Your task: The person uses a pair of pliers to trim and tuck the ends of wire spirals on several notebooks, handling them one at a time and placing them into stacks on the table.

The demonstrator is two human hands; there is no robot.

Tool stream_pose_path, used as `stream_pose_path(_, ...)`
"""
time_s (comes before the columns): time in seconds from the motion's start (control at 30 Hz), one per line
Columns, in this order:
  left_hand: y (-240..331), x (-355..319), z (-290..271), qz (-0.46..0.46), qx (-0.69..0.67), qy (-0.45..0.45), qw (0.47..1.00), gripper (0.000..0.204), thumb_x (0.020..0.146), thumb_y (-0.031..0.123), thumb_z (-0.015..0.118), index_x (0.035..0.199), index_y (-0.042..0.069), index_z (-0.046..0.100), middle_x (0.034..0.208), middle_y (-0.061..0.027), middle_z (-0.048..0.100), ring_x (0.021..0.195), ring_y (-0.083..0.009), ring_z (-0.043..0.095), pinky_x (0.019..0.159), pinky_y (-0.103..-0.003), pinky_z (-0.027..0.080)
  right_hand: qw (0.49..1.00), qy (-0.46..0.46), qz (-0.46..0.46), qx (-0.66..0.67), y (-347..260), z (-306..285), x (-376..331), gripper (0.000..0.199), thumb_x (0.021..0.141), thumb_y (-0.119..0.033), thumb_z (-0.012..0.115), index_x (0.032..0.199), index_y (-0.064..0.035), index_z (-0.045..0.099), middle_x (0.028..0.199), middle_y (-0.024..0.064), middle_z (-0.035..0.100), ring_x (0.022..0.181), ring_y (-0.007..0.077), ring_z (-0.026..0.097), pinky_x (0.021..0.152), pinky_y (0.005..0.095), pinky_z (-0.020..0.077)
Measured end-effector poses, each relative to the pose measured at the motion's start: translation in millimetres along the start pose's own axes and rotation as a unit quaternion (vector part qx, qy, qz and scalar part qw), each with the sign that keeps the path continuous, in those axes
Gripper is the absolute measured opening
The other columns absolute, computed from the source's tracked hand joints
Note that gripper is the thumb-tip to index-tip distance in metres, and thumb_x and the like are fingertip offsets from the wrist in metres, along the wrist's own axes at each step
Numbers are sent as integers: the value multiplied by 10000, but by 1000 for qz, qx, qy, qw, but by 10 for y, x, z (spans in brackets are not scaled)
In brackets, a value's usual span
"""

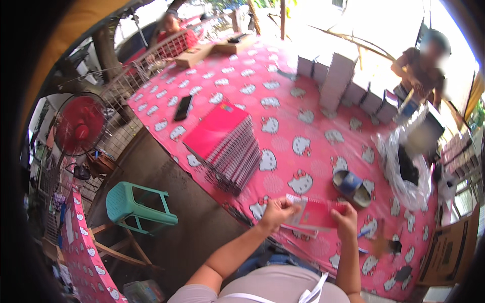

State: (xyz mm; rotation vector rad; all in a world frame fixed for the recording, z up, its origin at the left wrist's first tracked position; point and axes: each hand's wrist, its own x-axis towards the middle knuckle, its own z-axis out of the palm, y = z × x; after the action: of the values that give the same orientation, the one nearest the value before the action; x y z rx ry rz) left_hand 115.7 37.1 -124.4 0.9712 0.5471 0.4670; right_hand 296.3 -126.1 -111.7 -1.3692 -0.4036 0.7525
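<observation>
Close to my body, over the near edge of the table, I hold a red-covered spiral notebook (319, 214) between both hands. My left hand (277, 213) pinches its left side, where pale pages or a white sheet show by the fingers. My right hand (346, 220) grips the right end, thumb on the cover. White paper edges show below the cover; I cannot tell whether they belong to the same notebook. To the left of my hands stands a tall stack of red spiral notebooks (214, 132), its wire bindings facing me.
A pink patterned cloth (283, 177) covers the table. On it lie a black phone (183, 108), a round container with a blue item (348, 184), a clear plastic bag (424, 187) and book stacks (337, 81). A green stool (136, 204) stands left; two people are beyond the table.
</observation>
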Motion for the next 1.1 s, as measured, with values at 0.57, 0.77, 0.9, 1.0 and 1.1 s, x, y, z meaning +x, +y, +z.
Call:
stream_pose_path(0.57,126,39,29,-35,24,-13,999,187,839,4,687,1007,-35,614,926,-88,683,800,-119,644,725,-260,533,996,-30,41,71,20,-29,-12,302,771,-22,745,976,-41,524,909,42,642,834,109,618,774,267,518)
stream_pose_path(0.77,120,44,84,-11,48,14,999,121,841,43,704,921,-1,625,822,-38,673,698,-97,623,627,-229,505,995,-4,70,73,-26,0,-35,342,779,-38,743,1048,-31,532,896,33,646,826,104,622,775,268,518)
stream_pose_path(0.9,212,65,51,70,450,105,884,395,761,158,775,1083,38,580,1020,-94,627,903,-205,596,767,-340,476,997,31,0,-65,157,-50,24,427,750,-36,751,1111,-29,524,1041,64,611,936,148,598,834,286,493)
stream_pose_path(1.0,-74,32,-175,191,598,139,765,683,680,251,810,1259,77,492,1272,-155,492,1164,-313,469,942,-422,374,960,73,-123,-242,348,-105,38,484,716,-10,747,1140,-35,515,1145,79,551,1034,183,548,879,298,465)
stream_pose_path(1.1,48,-55,-19,281,573,167,751,758,696,238,802,1342,97,432,1379,-175,398,1207,-349,439,983,-418,361,963,67,-130,-226,-88,101,-156,504,705,55,712,1149,-46,496,1124,81,541,1002,175,558,860,289,472)
